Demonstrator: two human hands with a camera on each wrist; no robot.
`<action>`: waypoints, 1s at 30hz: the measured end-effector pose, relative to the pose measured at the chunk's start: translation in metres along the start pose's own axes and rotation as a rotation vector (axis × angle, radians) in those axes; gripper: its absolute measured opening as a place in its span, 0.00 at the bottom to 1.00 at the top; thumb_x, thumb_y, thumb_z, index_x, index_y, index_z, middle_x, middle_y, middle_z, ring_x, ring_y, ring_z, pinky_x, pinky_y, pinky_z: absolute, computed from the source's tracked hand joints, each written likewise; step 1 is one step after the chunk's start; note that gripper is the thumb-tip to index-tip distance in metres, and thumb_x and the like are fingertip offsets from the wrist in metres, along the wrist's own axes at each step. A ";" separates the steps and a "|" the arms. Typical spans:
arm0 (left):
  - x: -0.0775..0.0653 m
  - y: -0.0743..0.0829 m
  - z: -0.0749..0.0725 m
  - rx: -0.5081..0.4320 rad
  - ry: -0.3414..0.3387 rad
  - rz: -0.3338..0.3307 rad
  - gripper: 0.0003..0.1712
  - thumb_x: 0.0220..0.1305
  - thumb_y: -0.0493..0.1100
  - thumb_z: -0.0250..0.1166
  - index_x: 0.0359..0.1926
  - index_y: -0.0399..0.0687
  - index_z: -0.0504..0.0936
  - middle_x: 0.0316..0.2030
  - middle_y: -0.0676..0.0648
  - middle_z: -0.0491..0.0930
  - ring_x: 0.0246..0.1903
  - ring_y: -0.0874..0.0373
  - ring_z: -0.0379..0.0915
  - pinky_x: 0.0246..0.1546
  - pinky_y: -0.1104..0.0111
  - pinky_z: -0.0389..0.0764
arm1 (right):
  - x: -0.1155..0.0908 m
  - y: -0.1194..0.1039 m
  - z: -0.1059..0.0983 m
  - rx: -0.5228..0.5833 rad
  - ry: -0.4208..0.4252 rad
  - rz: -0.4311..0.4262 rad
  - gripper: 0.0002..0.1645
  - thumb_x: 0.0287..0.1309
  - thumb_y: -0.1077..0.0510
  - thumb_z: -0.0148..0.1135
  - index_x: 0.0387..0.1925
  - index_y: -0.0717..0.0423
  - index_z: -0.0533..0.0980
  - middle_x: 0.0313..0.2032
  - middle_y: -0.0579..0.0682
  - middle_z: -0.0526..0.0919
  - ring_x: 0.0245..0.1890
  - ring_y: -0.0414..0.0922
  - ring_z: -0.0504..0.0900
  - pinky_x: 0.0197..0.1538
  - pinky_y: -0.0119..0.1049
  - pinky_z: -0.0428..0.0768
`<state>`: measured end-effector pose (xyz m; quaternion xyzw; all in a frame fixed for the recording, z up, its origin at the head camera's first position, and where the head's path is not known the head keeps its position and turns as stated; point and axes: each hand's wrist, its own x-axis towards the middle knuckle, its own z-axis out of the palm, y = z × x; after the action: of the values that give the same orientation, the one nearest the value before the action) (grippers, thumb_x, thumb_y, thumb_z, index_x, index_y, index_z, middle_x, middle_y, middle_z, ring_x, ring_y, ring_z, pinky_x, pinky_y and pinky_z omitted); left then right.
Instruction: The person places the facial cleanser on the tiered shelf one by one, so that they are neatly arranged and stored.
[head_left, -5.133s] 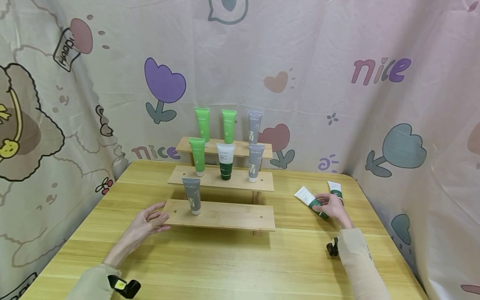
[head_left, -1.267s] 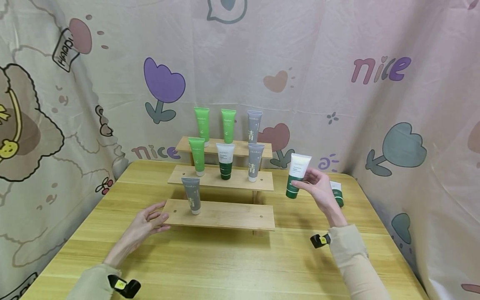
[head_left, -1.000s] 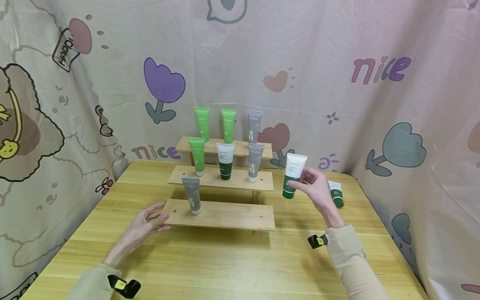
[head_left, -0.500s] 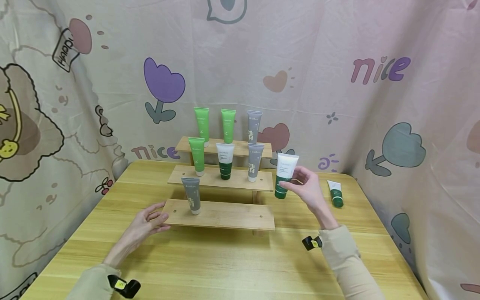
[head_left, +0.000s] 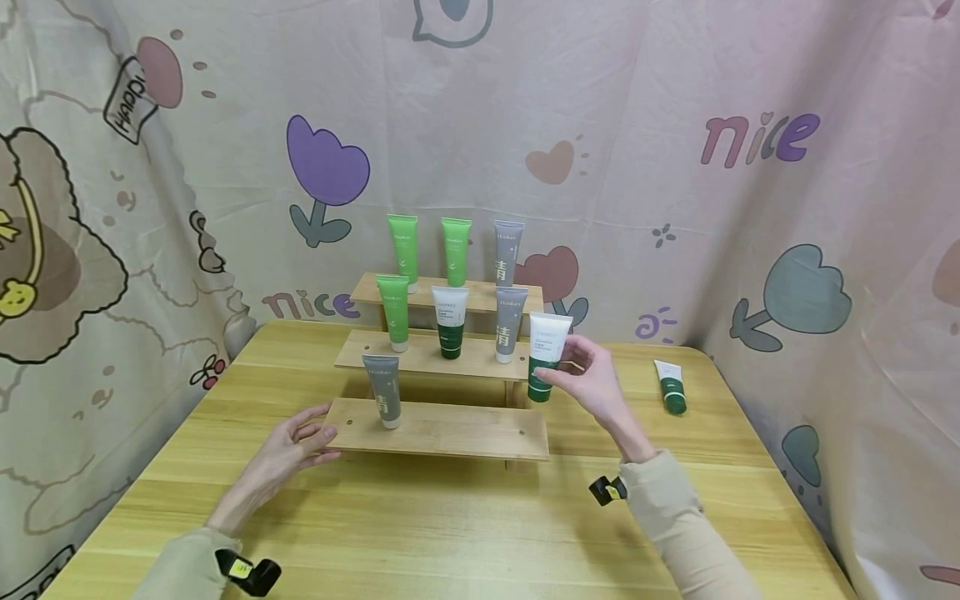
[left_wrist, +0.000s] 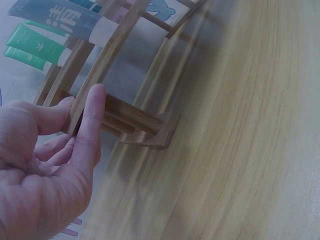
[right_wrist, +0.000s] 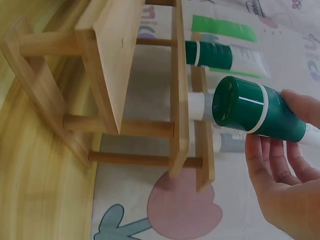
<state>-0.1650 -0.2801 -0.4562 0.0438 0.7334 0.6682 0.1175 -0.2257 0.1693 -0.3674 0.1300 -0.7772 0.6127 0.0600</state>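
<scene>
My right hand (head_left: pixel 592 383) grips a white and dark green squeeze tube (head_left: pixel 547 354) between thumb and fingers, cap down, in the air by the right end of a three-step wooden display stand (head_left: pixel 457 437). In the right wrist view its green cap (right_wrist: pixel 240 105) faces the stand's steps. My left hand (head_left: pixel 288 446) pinches the left end of the lowest step, thumb above and fingers beneath, as the left wrist view shows. On that step a grey tube (head_left: pixel 384 392) stands upright at the left.
The middle step bears a light green tube (head_left: pixel 393 312), a white-green tube (head_left: pixel 450 321) and a grey-blue tube (head_left: pixel 510 325). Two green tubes and another grey-blue tube (head_left: pixel 507 254) stand on the top step. A white-green tube (head_left: pixel 671 386) lies on the table at right.
My right hand has picked up one of the two white-green tubes lying on the table, raised it upright and carried it left to the stand. My left hand has stayed in place.
</scene>
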 end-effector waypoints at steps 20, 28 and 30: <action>-0.001 0.001 0.000 0.012 0.014 0.002 0.42 0.76 0.39 0.56 0.77 0.26 0.41 0.51 0.44 0.76 0.44 0.54 0.86 0.52 0.66 0.90 | -0.002 -0.003 0.046 0.050 -0.108 -0.027 0.31 0.47 0.70 0.75 0.56 0.66 0.77 0.47 0.65 0.85 0.43 0.46 0.85 0.55 0.37 0.89; -0.001 0.001 0.000 0.008 0.011 0.002 0.42 0.76 0.39 0.55 0.77 0.26 0.41 0.52 0.40 0.75 0.43 0.55 0.86 0.52 0.66 0.90 | -0.003 -0.004 0.058 0.062 -0.126 -0.043 0.28 0.47 0.71 0.75 0.52 0.68 0.78 0.43 0.64 0.86 0.39 0.41 0.84 0.51 0.30 0.89; -0.001 0.001 0.000 0.013 -0.003 0.014 0.42 0.77 0.39 0.55 0.77 0.26 0.40 0.53 0.39 0.75 0.43 0.56 0.86 0.51 0.67 0.90 | -0.003 -0.005 0.061 0.066 -0.133 -0.053 0.28 0.46 0.72 0.75 0.52 0.69 0.78 0.43 0.65 0.86 0.38 0.39 0.84 0.50 0.30 0.89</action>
<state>-0.1637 -0.2802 -0.4555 0.0507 0.7373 0.6640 0.1139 -0.2177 0.1098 -0.3781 0.1928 -0.7552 0.6261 0.0201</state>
